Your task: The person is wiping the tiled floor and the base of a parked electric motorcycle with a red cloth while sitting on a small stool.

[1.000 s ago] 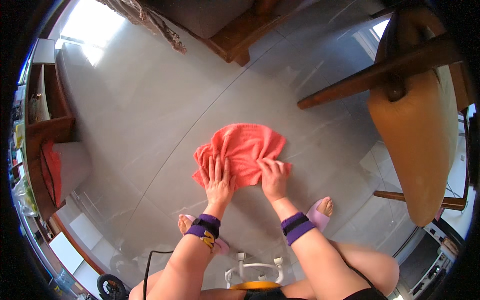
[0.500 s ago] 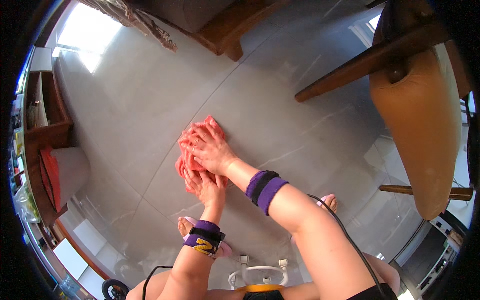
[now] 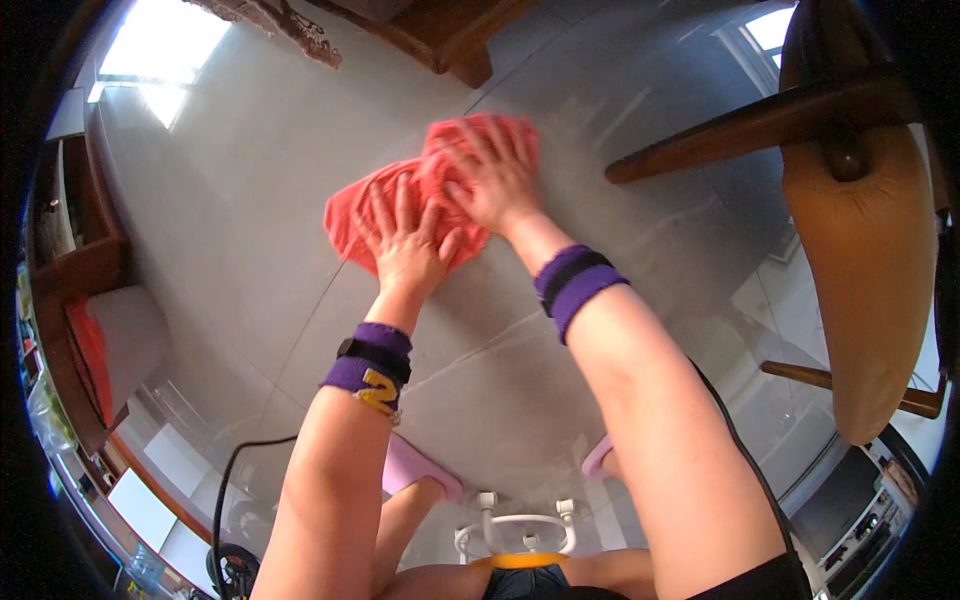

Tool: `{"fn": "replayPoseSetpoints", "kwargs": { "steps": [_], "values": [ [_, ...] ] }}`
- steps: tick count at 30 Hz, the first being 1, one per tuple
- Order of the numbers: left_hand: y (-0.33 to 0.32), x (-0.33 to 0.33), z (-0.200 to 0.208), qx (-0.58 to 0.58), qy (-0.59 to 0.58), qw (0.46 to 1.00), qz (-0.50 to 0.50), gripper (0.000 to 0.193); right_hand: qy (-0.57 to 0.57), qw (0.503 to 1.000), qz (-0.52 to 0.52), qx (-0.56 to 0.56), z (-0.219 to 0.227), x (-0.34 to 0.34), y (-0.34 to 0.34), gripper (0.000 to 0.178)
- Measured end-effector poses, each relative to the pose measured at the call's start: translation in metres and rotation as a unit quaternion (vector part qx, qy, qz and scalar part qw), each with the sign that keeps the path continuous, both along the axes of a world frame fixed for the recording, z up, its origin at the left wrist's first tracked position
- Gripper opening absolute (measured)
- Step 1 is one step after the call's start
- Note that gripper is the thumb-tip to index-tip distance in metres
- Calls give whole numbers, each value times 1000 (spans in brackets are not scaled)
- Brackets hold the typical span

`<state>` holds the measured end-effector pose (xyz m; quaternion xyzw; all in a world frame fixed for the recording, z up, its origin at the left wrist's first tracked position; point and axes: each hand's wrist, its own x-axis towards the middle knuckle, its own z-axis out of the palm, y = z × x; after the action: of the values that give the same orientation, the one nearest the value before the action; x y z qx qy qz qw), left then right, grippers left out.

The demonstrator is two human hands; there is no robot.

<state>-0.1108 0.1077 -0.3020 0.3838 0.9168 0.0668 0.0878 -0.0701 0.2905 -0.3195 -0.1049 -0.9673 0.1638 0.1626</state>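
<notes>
Coral cloth (image 3: 428, 182): laid wrinkled on grey tile floor (image 3: 220, 230), center-far, L of chair leg (image 3: 715, 135); floor joint partly covered by it.
L hand (image 3: 408, 255): pressed palm-down on cloth's near-L part, fingers spread.
R hand (image 3: 500, 195): pressed palm-down on cloth's R part, a bit farther off than L hand; fingers spread, slightly blurred.
Wrists: purple wristband w/ blk strap worn on L (image 3: 370, 368), same type on R (image 3: 578, 290); yellow patch seen on L one.
Feet: pink slippers (image 3: 415, 470) worn, near side.
Stool (image 3: 525, 562): white frame w/ yellow seat, seen at near edge btwn legs.
R side: tan-padded wooden chair (image 3: 860, 260) placed well apart fr. cloth.
Far: wooden furniture foot (image 3: 470, 65) seen.
Cable (image 3: 740, 440): blk, run along R forearm.
</notes>
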Motion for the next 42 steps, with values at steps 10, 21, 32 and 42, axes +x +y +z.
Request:
{"fn": "replayPoseSetpoints", "kwargs": {
  "steps": [10,21,32,42],
  "values": [
    [-44,206,2,-11,-99,989,-106,63,-164,973,-161,-10,29,237,-78,72],
    [-88,132,7,12,-101,969,-224,67,-148,974,-173,-8,14,238,-131,62],
    [-126,98,-11,-62,0,980,190,85,-134,991,-26,-19,-6,113,-142,66],
    [-173,359,-13,14,-73,989,125,76,-236,972,-12,-3,6,389,-220,70]
  ]
}}
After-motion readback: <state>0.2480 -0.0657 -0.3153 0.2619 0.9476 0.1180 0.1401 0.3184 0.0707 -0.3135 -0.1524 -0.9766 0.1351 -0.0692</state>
